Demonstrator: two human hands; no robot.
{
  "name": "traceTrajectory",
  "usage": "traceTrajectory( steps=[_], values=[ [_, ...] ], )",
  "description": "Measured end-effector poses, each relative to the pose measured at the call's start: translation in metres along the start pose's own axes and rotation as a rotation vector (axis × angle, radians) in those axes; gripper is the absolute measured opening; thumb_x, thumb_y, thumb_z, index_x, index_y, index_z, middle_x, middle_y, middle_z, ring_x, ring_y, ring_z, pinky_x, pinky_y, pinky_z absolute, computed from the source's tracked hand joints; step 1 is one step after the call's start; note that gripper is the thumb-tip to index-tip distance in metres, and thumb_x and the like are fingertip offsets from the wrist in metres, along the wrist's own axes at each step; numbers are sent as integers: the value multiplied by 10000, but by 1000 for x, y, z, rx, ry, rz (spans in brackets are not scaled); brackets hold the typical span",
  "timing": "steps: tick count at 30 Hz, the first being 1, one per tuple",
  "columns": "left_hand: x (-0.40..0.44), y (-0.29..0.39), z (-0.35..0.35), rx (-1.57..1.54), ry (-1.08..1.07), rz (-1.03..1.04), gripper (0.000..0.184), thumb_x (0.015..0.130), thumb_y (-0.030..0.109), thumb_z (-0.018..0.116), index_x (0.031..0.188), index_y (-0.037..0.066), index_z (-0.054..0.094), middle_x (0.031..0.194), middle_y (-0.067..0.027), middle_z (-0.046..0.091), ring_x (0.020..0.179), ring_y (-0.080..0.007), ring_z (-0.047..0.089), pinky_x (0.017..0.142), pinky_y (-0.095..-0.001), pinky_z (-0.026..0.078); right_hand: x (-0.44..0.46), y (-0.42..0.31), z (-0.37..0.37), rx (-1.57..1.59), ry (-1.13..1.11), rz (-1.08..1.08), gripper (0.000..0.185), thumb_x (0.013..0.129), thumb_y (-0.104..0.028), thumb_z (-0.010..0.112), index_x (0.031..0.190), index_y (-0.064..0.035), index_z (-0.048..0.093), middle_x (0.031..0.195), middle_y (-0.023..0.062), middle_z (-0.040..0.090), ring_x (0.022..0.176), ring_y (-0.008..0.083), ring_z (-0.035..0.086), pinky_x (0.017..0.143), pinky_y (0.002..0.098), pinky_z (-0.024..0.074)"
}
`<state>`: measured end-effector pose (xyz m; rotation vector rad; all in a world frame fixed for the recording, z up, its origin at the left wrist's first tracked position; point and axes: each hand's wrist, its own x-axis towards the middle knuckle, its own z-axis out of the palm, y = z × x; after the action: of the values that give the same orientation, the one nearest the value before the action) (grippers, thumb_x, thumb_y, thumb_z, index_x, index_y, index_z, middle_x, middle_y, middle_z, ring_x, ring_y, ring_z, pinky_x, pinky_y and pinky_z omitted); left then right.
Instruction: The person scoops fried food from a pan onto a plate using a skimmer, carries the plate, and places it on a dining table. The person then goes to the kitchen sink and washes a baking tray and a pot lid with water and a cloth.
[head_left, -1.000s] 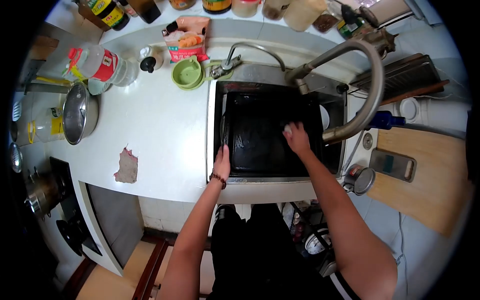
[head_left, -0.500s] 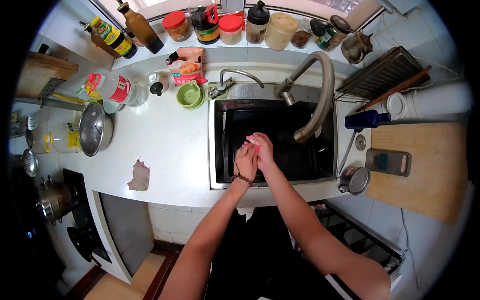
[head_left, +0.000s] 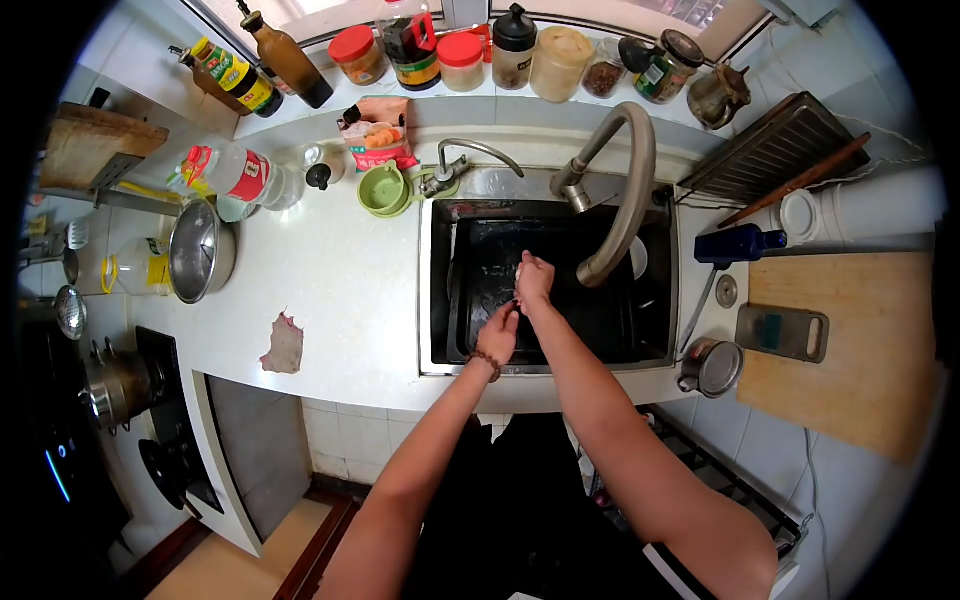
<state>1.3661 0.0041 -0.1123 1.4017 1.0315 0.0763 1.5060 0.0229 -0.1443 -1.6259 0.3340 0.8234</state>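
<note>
Right hand (head_left: 537, 277) nearer the curved faucet (head_left: 644, 175)

Wet sheen, metal and wood
The tray (head_left: 590, 312) has a wet gloss; the faucet (head_left: 641, 180) is satin metal, the bowl (head_left: 203, 252) shiny metal, the desk (head_left: 350, 270) smooth and glossy, the chopping board (head_left: 850, 285) matt wood; the rag (head_left: 283, 345) looks like rough cloth.

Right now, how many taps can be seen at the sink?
2: the small tap behind the left part of the sink, and the large tap arching over it, right of the right hand. No others show.
</note>
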Motion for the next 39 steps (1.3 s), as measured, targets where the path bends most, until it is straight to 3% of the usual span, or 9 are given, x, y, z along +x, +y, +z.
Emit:
traceTrajectory(
  steps=[5, 8, 11, 16, 24, 27, 29, 34, 39],
  values=[
    [7, 24, -6, -885, -219, -512, 702, 958, 695, 413, 1364, 125, 464, 1106, -99, 628, 932, -241, 664, 846, -433, 573, -26, 10, -12, -233, -127, -441, 420, 1005, -337, 538, 716, -38, 595, 570, 53, 551, 472, 161, 510, 439, 332, 392],
    [10, 26, -12, -1057, -235, -411, 613, 970, 672, 416, 1253, 145, 547, 1153, -86, 651, 1019, -239, 665, 872, -434, 568, -72, 1, -33, -591, -454, -664, 413, 1024, -355, 484, 1096, 6, 671, 1056, 145, 707, 1002, 289, 669, 876, 373, 506],
    [8, 20, -29, -804, -9, -279, 401, 977, 463, 602, 1206, 135, 581, 1020, -9, 662, 857, -178, 662, 740, -345, 572, -93, -9, -57, -631, -654, -705, 476, 1017, -293, 517, 1399, -8, 510, 1429, 182, 531, 1369, 298, 464, 1128, 353, 351],
    [0, 20, -153, 476, 528, 376, 494, 831, 285, 786, 1211, 49, 578, 1040, -131, 615, 959, -310, 625, 782, -381, 532, -55, -34, -152, -889, 6, -585, 556, 911, -374, 672, 1289, 23, 581, 1283, 248, 611, 1194, 398, 585, 1018, 441, 464],
    [-13, -7, -230, 1070, 677, 262, 716, 728, 211, 830, 1349, 63, 507, 1300, -243, 500, 1184, -406, 509, 1012, -440, 468, -7, -46, -253, -1198, 252, -189, 628, 885, -347, 694, 1365, 16, 514, 1279, 243, 605, 1169, 406, 588, 1003, 485, 482],
    [-16, 7, -176, 1005, 717, 681, 517, 805, 169, 747, 1260, 16, 554, 1286, -270, 535, 1184, -427, 524, 1000, -481, 457, 10, -33, -262, -1142, 187, -81, 648, 865, -339, 716, 1367, 21, 520, 1281, 256, 612, 1148, 406, 607, 994, 468, 492],
    [-23, 11, -118, 615, 252, 444, 443, 862, 181, 690, 1231, -18, 548, 1250, -238, 564, 1134, -415, 567, 980, -481, 472, 20, -27, -270, -1116, 171, -88, 648, 849, -334, 732, 1355, 23, 538, 1275, 264, 617, 1139, 406, 614, 985, 454, 496],
    [10, -39, -45, 779, 234, -253, 774, 880, 351, 696, 1476, 23, 326, 1341, -297, 489, 1226, -459, 517, 1035, -479, 466, 28, -29, -282, -716, -106, 3, 468, 826, -160, 755, 1236, 34, 637, 1184, 210, 681, 1069, 328, 659, 921, 393, 503],
    [22, -41, -66, 650, 319, -198, 495, 908, 188, 610, 1351, 15, 472, 1170, -305, 591, 1054, -462, 619, 927, -485, 521, -21, -105, -267, -683, -177, -60, 417, 817, -49, 727, 1215, 38, 636, 1133, 176, 696, 1025, 291, 665, 902, 373, 509]
  ],
)
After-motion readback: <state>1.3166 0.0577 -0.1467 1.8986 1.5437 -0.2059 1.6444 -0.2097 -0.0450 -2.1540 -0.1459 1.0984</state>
